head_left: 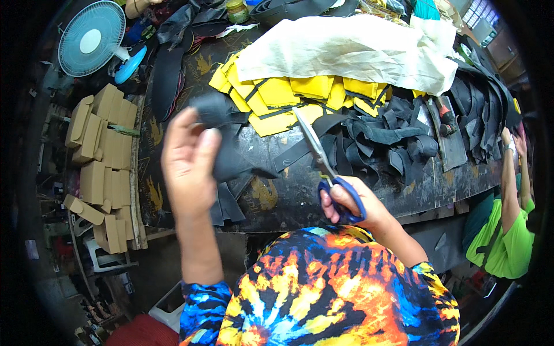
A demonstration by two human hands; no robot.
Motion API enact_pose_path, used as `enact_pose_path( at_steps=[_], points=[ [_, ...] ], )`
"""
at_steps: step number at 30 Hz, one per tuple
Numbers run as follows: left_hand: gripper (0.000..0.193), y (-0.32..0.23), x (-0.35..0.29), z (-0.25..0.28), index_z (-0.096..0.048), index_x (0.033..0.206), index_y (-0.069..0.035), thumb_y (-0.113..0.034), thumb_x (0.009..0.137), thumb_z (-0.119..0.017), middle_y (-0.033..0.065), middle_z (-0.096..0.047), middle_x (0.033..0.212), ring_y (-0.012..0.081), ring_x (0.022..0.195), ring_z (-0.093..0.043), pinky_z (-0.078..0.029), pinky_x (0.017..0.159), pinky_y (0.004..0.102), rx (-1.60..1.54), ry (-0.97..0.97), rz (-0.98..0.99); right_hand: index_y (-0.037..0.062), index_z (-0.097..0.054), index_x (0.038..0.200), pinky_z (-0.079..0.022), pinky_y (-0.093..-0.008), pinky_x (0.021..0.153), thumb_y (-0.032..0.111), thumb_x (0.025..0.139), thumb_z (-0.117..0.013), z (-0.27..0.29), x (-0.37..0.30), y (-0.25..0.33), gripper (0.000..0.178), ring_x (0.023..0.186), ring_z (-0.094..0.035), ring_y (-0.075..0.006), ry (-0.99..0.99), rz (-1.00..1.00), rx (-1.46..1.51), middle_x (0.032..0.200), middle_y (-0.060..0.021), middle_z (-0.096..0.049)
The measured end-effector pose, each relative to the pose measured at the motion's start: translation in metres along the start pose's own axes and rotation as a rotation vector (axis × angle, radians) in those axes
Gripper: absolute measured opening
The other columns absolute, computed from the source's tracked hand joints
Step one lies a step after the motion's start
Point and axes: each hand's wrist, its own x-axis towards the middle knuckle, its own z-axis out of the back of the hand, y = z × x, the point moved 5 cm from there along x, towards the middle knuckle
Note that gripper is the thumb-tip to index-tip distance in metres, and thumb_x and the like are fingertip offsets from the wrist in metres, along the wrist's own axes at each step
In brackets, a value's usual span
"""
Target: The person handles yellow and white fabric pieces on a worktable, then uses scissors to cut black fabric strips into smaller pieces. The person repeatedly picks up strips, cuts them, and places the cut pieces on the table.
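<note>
My right hand (345, 199) is closed through the handles of blue-handled scissors (316, 143). Their metal blades point up and away, nearly together, with the tip by the yellow pieces. To the left my left hand (193, 158) is raised above the table, blurred, its thumb apart from the fingers. Right beside those fingers is a smeared black leather-like piece (231, 155); whether the hand grips it is unclear. Below it lie other black scraps (229, 207) at the table's near edge. Right of the blades spreads a heap of black strips (360, 138).
Folded yellow pieces with black bands (277, 92) lie partly under a white cloth (346, 49) on the dark table (277, 205). Brown cardboard boxes (98, 181) stack at left, below a fan (90, 40). A person in a bright green shirt (508, 242) works at the right.
</note>
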Motion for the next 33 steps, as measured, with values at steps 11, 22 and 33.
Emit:
enact_pose_path(
  at_steps=[11,22,33],
  points=[
    [0.047,0.085,0.018,0.093,-0.059,0.138,-0.003,0.002,0.091,-0.064,0.0088,-0.063,0.127,0.0206,0.119,-0.06,-0.046,0.104,0.0335,0.486,0.157,0.556,0.002,-0.061,0.095,-0.049,-0.0227,0.059,0.055,0.102,-0.058,0.034,-0.018,0.004,0.053,0.066,-0.061,-0.0114,-0.134,0.163,0.043,0.078,-0.0059,-0.063],
    [0.017,0.054,0.01,0.05,-0.066,0.098,-0.005,-0.009,0.085,-0.076,0.0126,-0.064,0.114,0.033,0.108,-0.06,-0.046,0.095,0.0445,1.157,-0.006,-0.406,0.0037,-0.057,0.097,-0.044,-0.0229,0.058,0.06,0.104,-0.048,0.051,-0.038,0.006,0.058,0.065,-0.056,-0.0123,-0.244,0.234,0.034,0.077,-0.0065,-0.06],
    [0.051,0.133,0.037,-0.145,-0.056,0.139,-0.003,-0.019,0.093,-0.072,0.0141,-0.072,0.094,0.0206,0.085,-0.069,-0.053,0.08,0.0315,0.563,0.726,0.275,0.0029,-0.06,0.098,-0.051,-0.0241,0.063,0.057,0.105,-0.05,0.056,-0.049,0.005,0.055,0.069,-0.063,-0.0131,-0.231,0.307,0.093,0.083,-0.0071,-0.065]
  ],
)
